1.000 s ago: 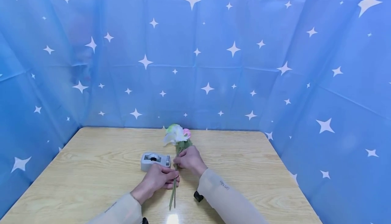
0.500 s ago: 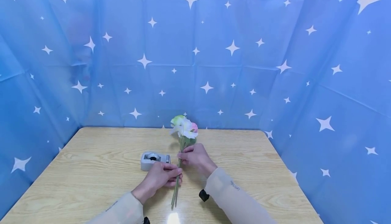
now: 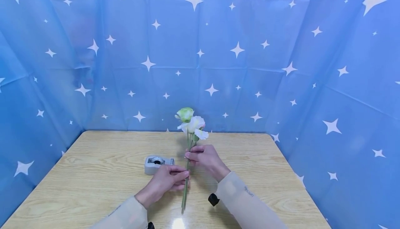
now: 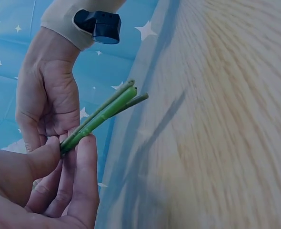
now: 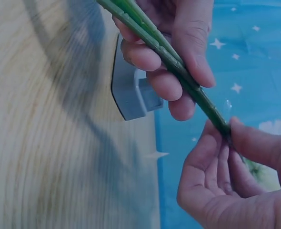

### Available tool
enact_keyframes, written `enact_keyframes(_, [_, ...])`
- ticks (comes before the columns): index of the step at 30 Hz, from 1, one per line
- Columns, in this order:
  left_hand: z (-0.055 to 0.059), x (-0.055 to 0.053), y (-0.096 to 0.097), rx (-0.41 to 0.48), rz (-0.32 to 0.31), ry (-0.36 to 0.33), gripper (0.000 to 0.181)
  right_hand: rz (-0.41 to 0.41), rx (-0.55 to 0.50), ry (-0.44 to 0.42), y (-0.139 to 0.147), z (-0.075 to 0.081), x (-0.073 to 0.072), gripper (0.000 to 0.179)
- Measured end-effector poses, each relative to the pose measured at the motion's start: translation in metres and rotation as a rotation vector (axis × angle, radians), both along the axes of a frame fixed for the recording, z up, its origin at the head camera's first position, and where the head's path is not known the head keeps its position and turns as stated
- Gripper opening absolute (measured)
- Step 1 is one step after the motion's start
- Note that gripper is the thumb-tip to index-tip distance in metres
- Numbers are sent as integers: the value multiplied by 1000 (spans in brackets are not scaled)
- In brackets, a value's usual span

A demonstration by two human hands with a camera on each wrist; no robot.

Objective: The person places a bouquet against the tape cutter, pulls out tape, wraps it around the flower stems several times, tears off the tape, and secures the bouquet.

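A small bunch of flowers stands tilted above the table, with a green-white bloom (image 3: 185, 114) over a white bloom (image 3: 194, 125). My left hand (image 3: 170, 179) pinches the green stems (image 3: 185, 197) low down, between thumb and fingers. Higher up, just under the blooms, my right hand (image 3: 206, 158) pinches the same stems. Several stem ends (image 4: 126, 90) jut past the left fingers in the left wrist view. By the right fingertips, in the right wrist view, a small clear shiny scrap (image 5: 227, 105) sticks out from the stems.
A grey tape dispenser (image 3: 151, 166) stands on the wooden table (image 3: 250, 163), just beyond and left of my left hand. Blue star-printed curtain (image 3: 200, 76) encloses the back and sides. A black wrist camera (image 3: 213, 199) hangs under the right sleeve.
The blooms have risen and shifted right as the bunch tipped more upright. My right hand moved right and slightly up, my left slightly right. The pink bloom is now almost wholly hidden.
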State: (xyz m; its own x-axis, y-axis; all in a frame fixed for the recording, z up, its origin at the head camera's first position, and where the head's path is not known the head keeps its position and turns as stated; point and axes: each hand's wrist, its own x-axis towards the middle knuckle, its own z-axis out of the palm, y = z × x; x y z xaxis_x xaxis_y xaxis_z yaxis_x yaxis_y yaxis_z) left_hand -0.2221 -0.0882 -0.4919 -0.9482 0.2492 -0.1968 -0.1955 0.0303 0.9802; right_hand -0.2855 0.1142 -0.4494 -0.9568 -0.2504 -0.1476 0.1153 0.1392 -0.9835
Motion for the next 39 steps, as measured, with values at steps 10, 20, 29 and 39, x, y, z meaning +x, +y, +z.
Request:
enact_keyframes(10, [5, 1, 6, 45, -32, 36, 35, -9, -29, 36, 10, 7, 3, 29])
enact_keyframes(20, [7, 2, 9, 25, -80, 61, 35, -12, -32, 103, 18, 12, 7, 25])
enact_keyframes(29, [14, 1, 10, 12, -73, 104, 37, 19, -93, 93, 22, 18, 8, 29])
enact_keyframes(39, [20, 3, 11, 36, -72, 151, 36, 69, -100, 101, 30, 21, 10, 33])
